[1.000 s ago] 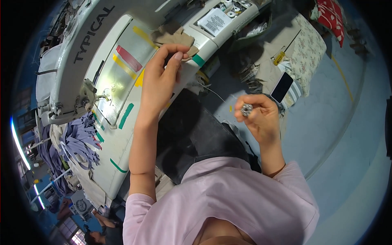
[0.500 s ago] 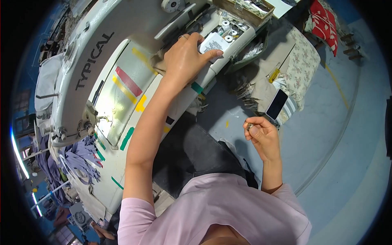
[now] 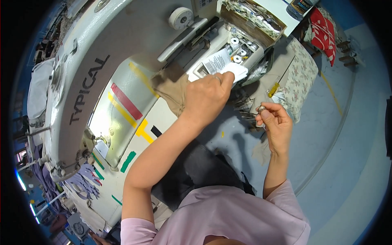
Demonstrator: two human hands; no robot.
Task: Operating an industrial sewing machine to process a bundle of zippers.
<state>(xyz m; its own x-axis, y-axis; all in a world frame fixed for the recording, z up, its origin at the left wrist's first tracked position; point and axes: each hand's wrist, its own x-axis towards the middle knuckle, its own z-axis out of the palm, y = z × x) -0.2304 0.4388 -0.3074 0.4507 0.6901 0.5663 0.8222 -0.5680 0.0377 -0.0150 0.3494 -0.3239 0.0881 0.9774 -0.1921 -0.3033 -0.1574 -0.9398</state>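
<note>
My left hand (image 3: 209, 96) is closed on a white paper packet (image 3: 217, 61) with print on it, the fingers over its near edge and a loose white flap (image 3: 239, 73) sticking out past the thumb. The packet is at the near end of the sewing machine's tray (image 3: 255, 55), which holds several bobbins (image 3: 237, 59). Beige cloth (image 3: 173, 87) lies beside this hand on the machine bed. Away from the machine, my right hand (image 3: 279, 128) pinches a small metal bobbin case (image 3: 261, 109) between thumb and fingertips.
The sewing machine arm (image 3: 87, 81) spans the left, with a handwheel (image 3: 181, 18) at its far end. A cardboard box (image 3: 253, 16) of scraps stands behind the tray. To the right, a yellow-handled screwdriver (image 3: 273, 90) lies on flowered cloth (image 3: 302, 69). Purple cloth strips (image 3: 83, 181) hang at far left.
My left hand has drawn toward me and right, gripping the packet's end, and the white flap now shows. My right hand has shifted right and up, still pinching the bobbin case; the phone is out of sight.
</note>
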